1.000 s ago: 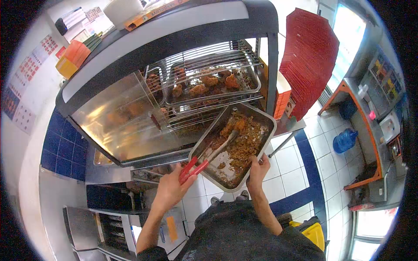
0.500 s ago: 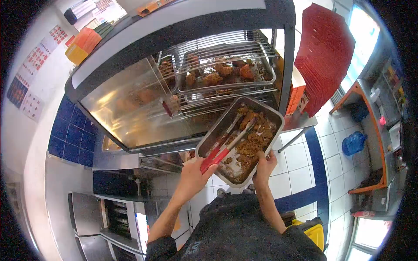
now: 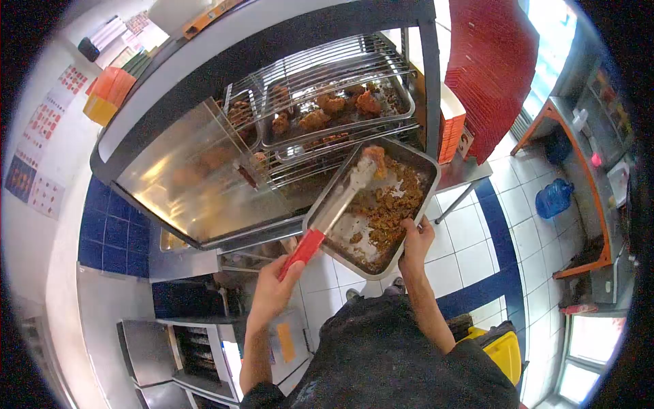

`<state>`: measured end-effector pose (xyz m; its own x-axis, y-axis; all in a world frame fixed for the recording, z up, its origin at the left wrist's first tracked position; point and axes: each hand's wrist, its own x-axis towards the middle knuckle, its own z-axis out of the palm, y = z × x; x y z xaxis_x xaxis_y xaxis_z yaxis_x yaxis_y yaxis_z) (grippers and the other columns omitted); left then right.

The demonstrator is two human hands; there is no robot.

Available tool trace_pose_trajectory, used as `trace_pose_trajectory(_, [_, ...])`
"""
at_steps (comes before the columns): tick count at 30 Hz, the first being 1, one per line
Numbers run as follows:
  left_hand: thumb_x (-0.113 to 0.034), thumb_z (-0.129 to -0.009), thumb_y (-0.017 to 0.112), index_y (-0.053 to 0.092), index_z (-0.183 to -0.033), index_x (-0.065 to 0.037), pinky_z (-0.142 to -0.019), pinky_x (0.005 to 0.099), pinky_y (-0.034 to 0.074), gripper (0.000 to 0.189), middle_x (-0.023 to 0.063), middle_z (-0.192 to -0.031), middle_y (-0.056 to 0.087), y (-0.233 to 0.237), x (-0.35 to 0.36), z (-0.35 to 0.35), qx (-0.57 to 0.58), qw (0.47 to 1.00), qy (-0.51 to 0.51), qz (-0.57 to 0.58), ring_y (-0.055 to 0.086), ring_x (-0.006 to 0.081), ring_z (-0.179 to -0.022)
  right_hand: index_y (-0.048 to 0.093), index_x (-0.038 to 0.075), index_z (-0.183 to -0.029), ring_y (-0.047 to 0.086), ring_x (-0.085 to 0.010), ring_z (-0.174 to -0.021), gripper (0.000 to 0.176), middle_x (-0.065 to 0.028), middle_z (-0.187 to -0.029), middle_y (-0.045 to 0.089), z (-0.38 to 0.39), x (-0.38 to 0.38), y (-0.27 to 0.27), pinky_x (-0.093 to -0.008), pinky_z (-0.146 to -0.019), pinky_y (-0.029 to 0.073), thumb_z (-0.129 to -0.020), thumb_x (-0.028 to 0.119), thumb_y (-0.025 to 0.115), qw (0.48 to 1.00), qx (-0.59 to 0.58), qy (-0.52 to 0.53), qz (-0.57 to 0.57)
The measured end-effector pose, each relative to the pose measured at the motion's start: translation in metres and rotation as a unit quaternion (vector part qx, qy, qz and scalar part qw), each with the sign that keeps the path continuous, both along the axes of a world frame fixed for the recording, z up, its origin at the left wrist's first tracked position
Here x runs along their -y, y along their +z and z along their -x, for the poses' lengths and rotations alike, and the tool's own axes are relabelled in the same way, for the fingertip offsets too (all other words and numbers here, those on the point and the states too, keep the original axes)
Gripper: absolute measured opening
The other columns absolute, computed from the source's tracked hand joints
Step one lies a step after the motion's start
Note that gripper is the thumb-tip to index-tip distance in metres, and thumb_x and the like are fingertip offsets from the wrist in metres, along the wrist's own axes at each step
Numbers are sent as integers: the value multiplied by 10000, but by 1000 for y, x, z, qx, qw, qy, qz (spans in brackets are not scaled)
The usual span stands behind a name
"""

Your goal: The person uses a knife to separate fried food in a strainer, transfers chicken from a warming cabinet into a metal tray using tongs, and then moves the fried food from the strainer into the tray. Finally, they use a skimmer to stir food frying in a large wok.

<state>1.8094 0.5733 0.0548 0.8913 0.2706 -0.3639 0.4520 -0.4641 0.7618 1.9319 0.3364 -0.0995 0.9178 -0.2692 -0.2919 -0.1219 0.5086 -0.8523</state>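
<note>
My left hand [image 3: 274, 290] is closed round the red handle of a pair of metal tongs [image 3: 308, 247], which reach into a deep metal tray [image 3: 354, 270]. At their tips, near the tray's far end, is a piece of fried chicken [image 3: 375, 161]; the tips look closed on it. Brown crumbs [image 3: 392, 213] cover much of the tray's bottom. My right hand [image 3: 417, 245] grips the near right rim, thumb on the inner side and the other fingers mostly hidden. The tray is tilted in front of the open display cabinet [image 3: 426, 88].
Inside the cabinet, a wire rack [image 3: 320, 68] stands above a tray of fried chicken [image 3: 409, 112]. A sliding panel [image 3: 184, 174] covers its left part. Red cartons [image 3: 490, 68] are stacked at the right. A yellow bin [image 3: 503, 358] stands beside me, and a blue water jug [image 3: 555, 199] is on the floor.
The tongs were spread among the crumbs; now they are together with a chicken piece at their tips. My left hand has moved back and left. The view has shifted slightly.
</note>
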Motion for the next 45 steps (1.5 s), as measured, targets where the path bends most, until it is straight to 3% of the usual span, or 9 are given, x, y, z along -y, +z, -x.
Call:
trace_pose_trajectory(8, [-341, -937, 602, 647, -1089, 20, -722, 305, 469, 394, 120, -820, 659, 22, -28, -61, 170, 978, 42, -118, 577, 148, -771, 618, -54, -1099, 612, -140, -800, 280, -80, -951, 663, -3, 4, -7, -275, -723, 506, -823, -25, 580, 999, -26, 34, 10])
trace_pose_trajectory(13, [-439, -907, 610, 621, -1031, -1, -640, 448, 475, 455, 222, -768, 630, 7, -46, -111, 152, 916, -20, -370, 626, 384, -724, 633, -43, -1020, 576, -123, -684, 198, -49, -809, 633, -5, -11, -1, -274, -620, 475, -827, -14, 603, 999, 6, -18, -49])
trace_pose_trajectory(16, [-469, -895, 610, 598, -1071, -16, -636, 496, 468, 486, 227, -775, 642, -1, -46, -132, 129, 892, -14, -434, 622, 431, -733, 634, -44, -1020, 575, -127, -692, 204, -56, -823, 635, 0, -7, 7, -277, -625, 472, -823, 6, 616, 999, -12, -7, -41])
trace_pose_trajectory(23, [-406, -868, 665, 612, -1147, -46, -653, 433, 507, 459, 191, -722, 641, 39, -17, -38, 104, 954, 1, -281, 650, 370, -690, 618, -60, -1094, 613, -150, -746, 304, -85, -929, 667, 25, 38, -21, -287, -684, 500, -803, -4, 549, 995, -54, 46, 77])
trace_pose_trajectory(29, [-385, -854, 686, 622, -1130, -55, -649, 425, 519, 435, 199, -769, 664, 10, -7, 31, 22, 979, -73, -191, 668, 379, -711, 630, -52, -1093, 575, -112, -846, 285, -48, -923, 656, 38, 35, -55, -286, -762, 458, -825, 45, 605, 963, -11, 57, 262])
trace_pose_trajectory(31, [-409, -861, 673, 614, -1122, -56, -641, 442, 517, 442, 194, -748, 659, -11, -7, 27, 37, 969, -76, -231, 663, 385, -711, 635, -50, -969, 514, -123, -707, 218, -22, -802, 618, 40, 12, -13, -297, -660, 442, -818, 106, 655, 968, 14, 69, 241])
trace_pose_trajectory(39, [-425, -856, 676, 629, -1108, -63, -621, 446, 502, 444, 191, -695, 638, -22, -14, 81, 0, 984, -51, -170, 639, 386, -652, 627, -63, -1053, 561, -112, -761, 241, -55, -919, 649, 85, -12, 4, -278, -695, 465, -831, 27, 596, 969, 30, 126, 211])
trace_pose_trajectory(43, [-401, -824, 725, 614, -1148, -90, -585, 410, 491, 462, 158, -714, 639, -1, -5, 153, 5, 987, 101, -123, 645, 317, -625, 645, -48, -991, 545, -135, -807, 220, -44, -901, 642, 84, 1, 4, -286, -756, 460, -815, 83, 634, 948, 27, 127, 290])
trace_pose_trajectory(45, [-339, -818, 740, 616, -1151, -60, -583, 384, 482, 451, 157, -760, 648, 10, 15, 190, 20, 980, 162, -115, 626, 284, -614, 634, -56, -1019, 536, -143, -812, 239, -42, -883, 631, 91, -16, -13, -284, -781, 458, -822, 79, 644, 972, 36, 149, 178])
